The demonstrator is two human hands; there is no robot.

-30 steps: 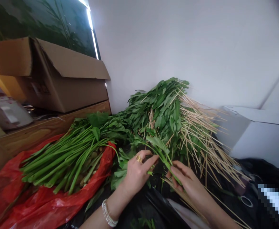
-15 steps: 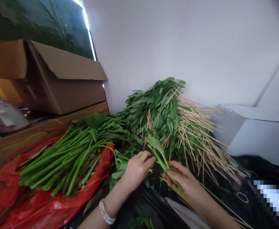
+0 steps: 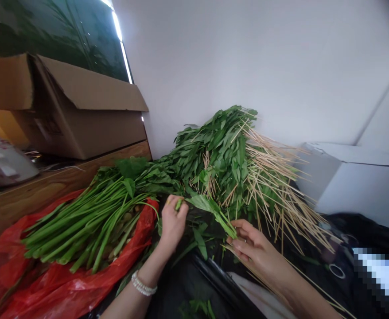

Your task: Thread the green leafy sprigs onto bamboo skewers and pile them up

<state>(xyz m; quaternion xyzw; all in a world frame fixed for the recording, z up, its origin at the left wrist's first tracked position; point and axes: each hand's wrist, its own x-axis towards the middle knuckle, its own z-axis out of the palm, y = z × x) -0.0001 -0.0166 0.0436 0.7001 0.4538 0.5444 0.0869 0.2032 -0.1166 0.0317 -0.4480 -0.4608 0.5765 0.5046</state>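
Observation:
My right hand (image 3: 252, 243) pinches a water spinach sprig (image 3: 226, 223), its leaf end pointing up and left. My left hand (image 3: 173, 223), with a beaded bracelet (image 3: 143, 284) at the wrist, is closed on a short piece of green stem (image 3: 178, 204). Behind both hands is a heap of leafy greens (image 3: 219, 141) with many thin wooden sticks (image 3: 277, 177) poking out to the right. To the left, a bundle of water spinach (image 3: 81, 226) with thick stems lies on a red plastic bag (image 3: 121, 270).
An open cardboard box (image 3: 95, 128) stands on a wooden surface (image 3: 61, 186) at the left, with a white container (image 3: 8, 164) beside it. A white box (image 3: 363, 186) is against the wall at right. Loose leaves (image 3: 199, 241) lie on black plastic (image 3: 171, 292).
My left hand has moved left and up, away from the sprig, and a short stem piece now shows in its fingers. The thick stem in my right hand looks shorter.

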